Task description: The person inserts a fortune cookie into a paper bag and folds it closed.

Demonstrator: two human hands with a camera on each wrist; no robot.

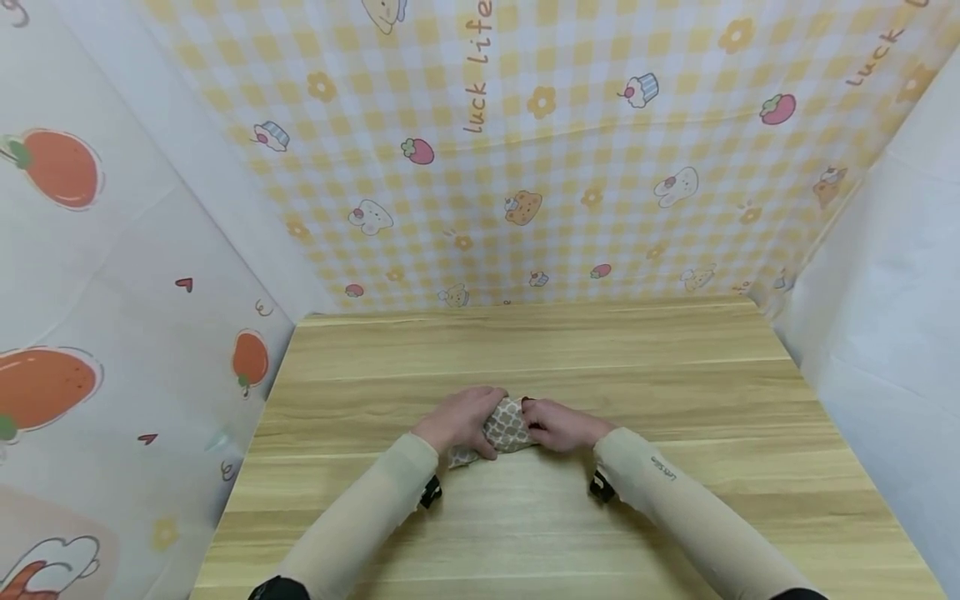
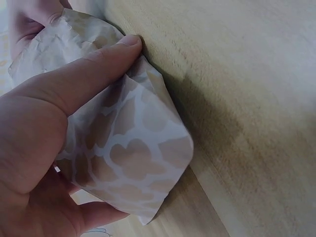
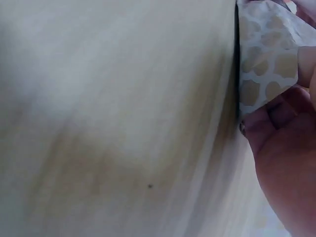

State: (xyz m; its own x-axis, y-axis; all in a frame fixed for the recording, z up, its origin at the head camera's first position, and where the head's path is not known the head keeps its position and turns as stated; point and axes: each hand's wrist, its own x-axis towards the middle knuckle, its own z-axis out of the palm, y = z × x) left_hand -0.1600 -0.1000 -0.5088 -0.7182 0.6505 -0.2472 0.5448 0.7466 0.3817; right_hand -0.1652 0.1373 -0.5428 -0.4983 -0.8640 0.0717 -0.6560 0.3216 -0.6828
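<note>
Both hands hold a small bundle of beige-and-white patterned paper point(image 1: 508, 428) low over the wooden table. My left hand point(image 1: 459, 419) grips its left part, with the thumb laid across the paper and the other fingers underneath, as the left wrist view shows. One folded corner of the patterned paper point(image 2: 138, 158) sticks out past that thumb. At the opposite end, my right hand point(image 1: 567, 427) pinches the edge with curled fingers. In the right wrist view the patterned paper point(image 3: 264, 61) runs into the right fingers. A small dark red patch shows by the right fingertips; whether anything is wrapped inside is hidden.
The wood-grain table point(image 1: 360, 358) spreads around the hands. Behind it hangs a yellow checked cloth point(image 1: 570, 167) with printed cartoons. A white printed sheet point(image 1: 150, 275) stands on the left and a plain white one point(image 1: 892, 275) on the right.
</note>
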